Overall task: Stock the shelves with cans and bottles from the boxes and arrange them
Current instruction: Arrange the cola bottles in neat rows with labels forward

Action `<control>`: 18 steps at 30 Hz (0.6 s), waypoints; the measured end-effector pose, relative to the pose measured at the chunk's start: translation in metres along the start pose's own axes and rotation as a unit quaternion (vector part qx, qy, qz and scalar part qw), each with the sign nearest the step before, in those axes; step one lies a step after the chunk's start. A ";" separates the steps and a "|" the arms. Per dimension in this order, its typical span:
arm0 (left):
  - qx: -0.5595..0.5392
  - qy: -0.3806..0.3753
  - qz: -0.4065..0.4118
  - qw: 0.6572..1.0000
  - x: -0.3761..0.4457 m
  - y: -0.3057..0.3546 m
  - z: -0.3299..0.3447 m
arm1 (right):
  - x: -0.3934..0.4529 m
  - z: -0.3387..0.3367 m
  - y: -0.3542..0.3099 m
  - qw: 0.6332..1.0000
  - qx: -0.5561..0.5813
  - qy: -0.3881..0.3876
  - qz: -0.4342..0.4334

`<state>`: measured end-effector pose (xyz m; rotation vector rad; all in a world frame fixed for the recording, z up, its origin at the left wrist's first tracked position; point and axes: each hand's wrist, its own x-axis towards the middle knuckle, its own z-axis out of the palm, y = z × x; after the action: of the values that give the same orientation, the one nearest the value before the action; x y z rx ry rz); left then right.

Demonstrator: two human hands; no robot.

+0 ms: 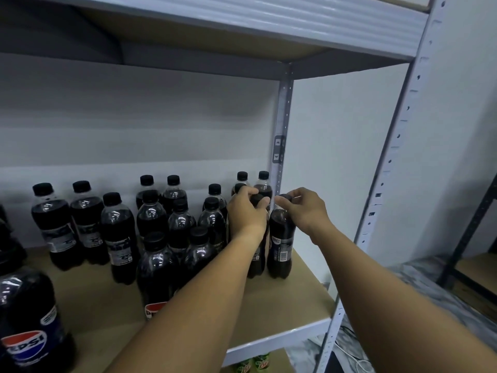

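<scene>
Many dark cola bottles (150, 219) already stand on the wooden shelf (301, 297), and the left hand (246, 211) and right hand (304, 208) each grip the cap of one more bottle at its right end, while free space remains in front.

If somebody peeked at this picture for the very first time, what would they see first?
Probably the two bare arms reaching in from the bottom: the left hand grips the cap of one dark cola bottle, and the right hand pinches the cap of the bottle beside it, at the shelf's right end. Next, the crowd of black-capped bottles standing to their left.
</scene>
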<state>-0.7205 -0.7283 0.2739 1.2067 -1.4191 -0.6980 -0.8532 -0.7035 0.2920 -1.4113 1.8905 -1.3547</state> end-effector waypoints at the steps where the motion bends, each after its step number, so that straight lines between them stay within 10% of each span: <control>1: 0.009 -0.010 -0.001 1.000 0.000 0.000 0.000 | 0.000 -0.001 -0.001 1.000 -0.007 -0.003 -0.008; 18: 0.029 -0.092 0.029 0.995 0.010 -0.004 -0.008 | 0.003 -0.009 0.000 0.998 0.053 -0.026 0.009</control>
<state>-0.7105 -0.7370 0.2755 1.1646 -1.6307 -0.7457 -0.8613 -0.7018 0.2971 -1.3621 1.7680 -1.3746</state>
